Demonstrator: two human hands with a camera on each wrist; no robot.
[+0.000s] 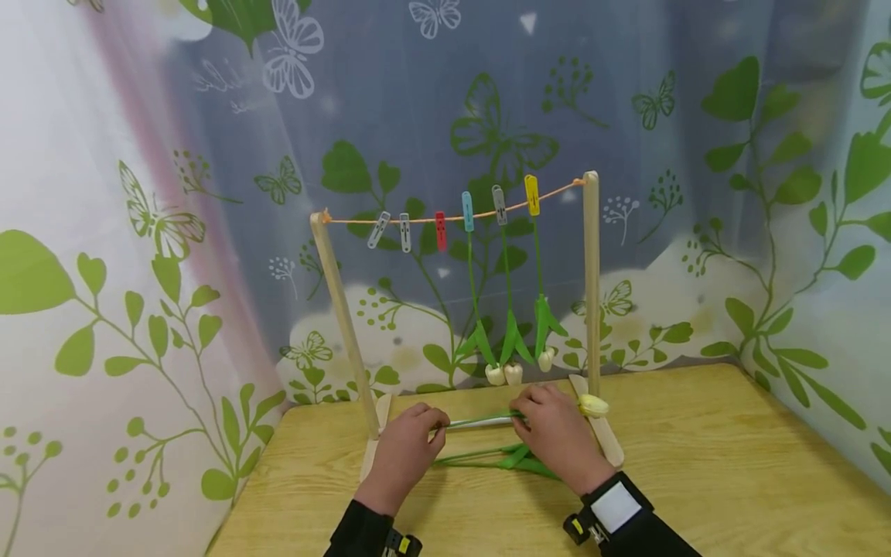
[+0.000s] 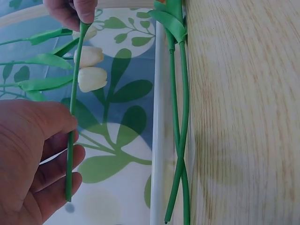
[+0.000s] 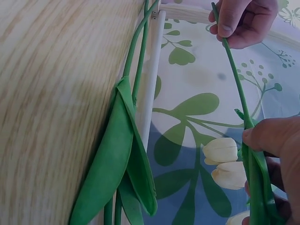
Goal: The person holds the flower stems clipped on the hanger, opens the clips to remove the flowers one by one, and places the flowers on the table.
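Observation:
Between both hands an artificial tulip (image 1: 594,406) with a pale yellow head is held level above the table. My left hand (image 1: 412,442) pinches the bare end of its green stem (image 2: 70,154). Farther up, my right hand (image 1: 557,437) grips the stem around its leaves (image 3: 255,178), the flower head sticking out to the right. Below them on the table lie more green tulip stems (image 1: 473,458) with leaves, crossing each other in the left wrist view. Three white tulips (image 1: 513,374) hang upside down behind the hands, each from a clothespin on an orange cord.
Two wooden posts (image 1: 592,286) on flat feet carry the orange cord (image 1: 452,218). Light blue, grey and yellow clothespins (image 1: 532,195) hold the hanging tulips; a red clothespin (image 1: 441,230) and two grey ones carry nothing. A white bar (image 3: 152,79) runs low between the posts. Behind stands a leaf-print curtain (image 1: 418,100).

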